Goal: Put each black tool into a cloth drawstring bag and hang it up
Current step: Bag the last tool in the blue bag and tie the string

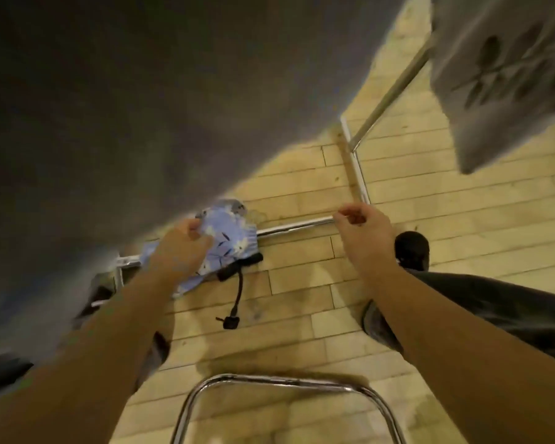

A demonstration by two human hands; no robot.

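Observation:
A light blue floral drawstring bag [228, 241] hangs bunched at centre left, with my left hand [180, 248] gripping its upper left side. A black tool [237, 267] pokes out of the bag's lower edge, and its black cord with a small end piece [231, 322] dangles below. To the right, my right hand [362, 232] is level with the bag, fingers curled with thumb and forefinger pinched; nothing visible sits in it. A grey cloth bag with a dark flower print [507, 75] hangs at the upper right.
A chrome rack base [353, 161] lies on the pale wood-plank floor [430, 219], its upright rising toward the upper right. A chrome curved bar [269, 381] is near the bottom. A large blurred grey surface [125, 107] fills the upper left. My dark shoe [412, 249] and trouser leg are at right.

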